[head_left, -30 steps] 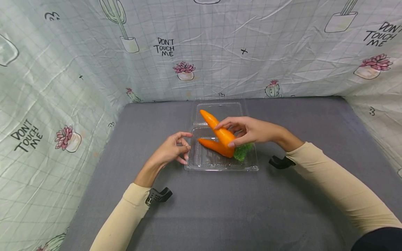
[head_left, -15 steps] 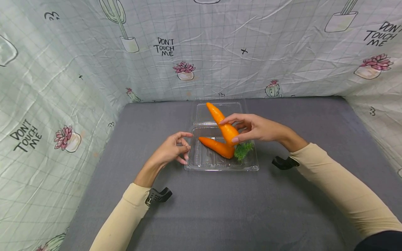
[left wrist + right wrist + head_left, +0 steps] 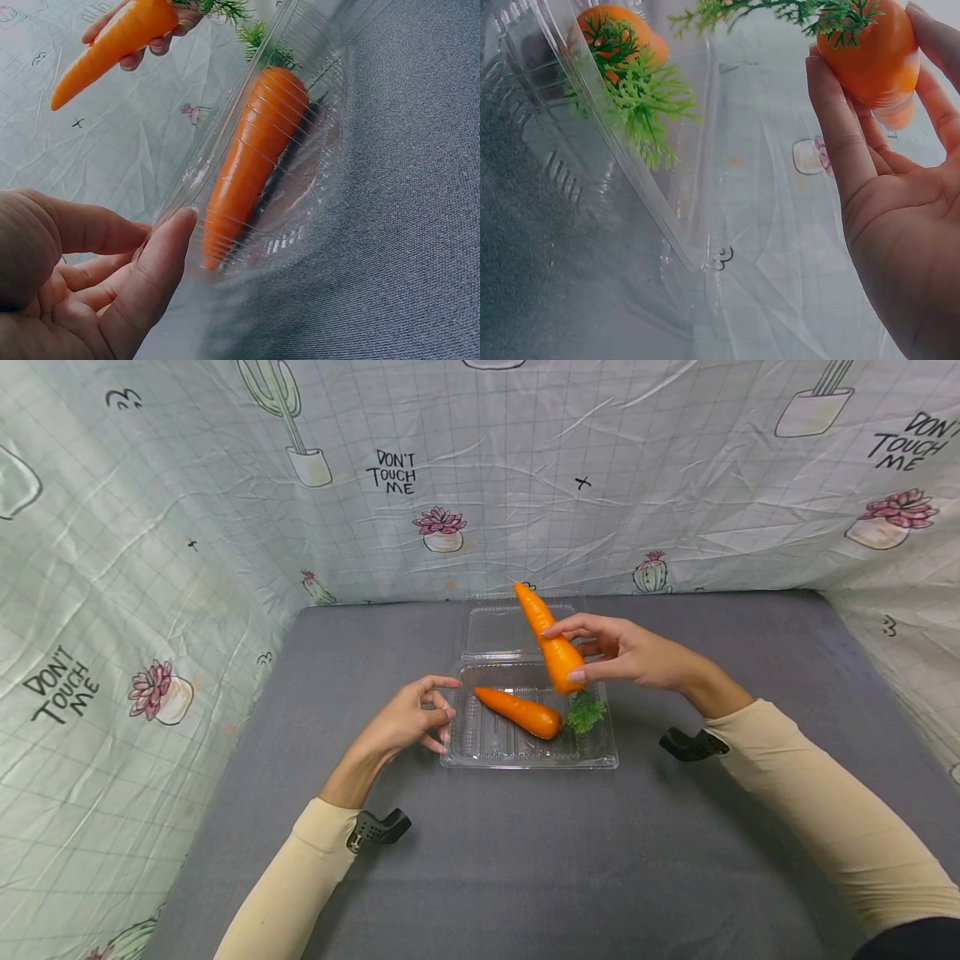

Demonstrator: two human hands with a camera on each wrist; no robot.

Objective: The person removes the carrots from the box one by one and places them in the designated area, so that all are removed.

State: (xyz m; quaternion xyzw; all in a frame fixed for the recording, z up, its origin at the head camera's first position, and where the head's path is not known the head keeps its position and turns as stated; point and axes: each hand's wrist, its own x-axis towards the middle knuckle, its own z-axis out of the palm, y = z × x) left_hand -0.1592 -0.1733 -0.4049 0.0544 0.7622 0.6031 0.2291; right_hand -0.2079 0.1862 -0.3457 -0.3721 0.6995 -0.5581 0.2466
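My right hand [image 3: 626, 652] grips an orange carrot [image 3: 551, 639] near its thick end, raised over the back of a clear plastic clamshell box [image 3: 480, 758]. Its tip points away and up, and green fronds [image 3: 772, 9] hang from its top in the right wrist view. A second carrot [image 3: 519, 712] lies in the box's base, tip to the left, its leafy top [image 3: 649, 109] at the right side. My left hand [image 3: 412, 717] pinches the box's left rim between thumb and forefinger, as the left wrist view shows; the carrot [image 3: 255, 157] shows through the plastic wall there.
The open lid [image 3: 495, 631] lies behind the base on a grey tabletop [image 3: 525, 860]. A printed cloth [image 3: 510, 468] with cactus drawings hangs behind the table and along both sides. Dark wrist mounts [image 3: 381, 827] stick out from the sleeves.
My right hand has lifted its carrot up and to the right, away from the carrot in the box, which now shows in full. My left hand has stayed at the rim.
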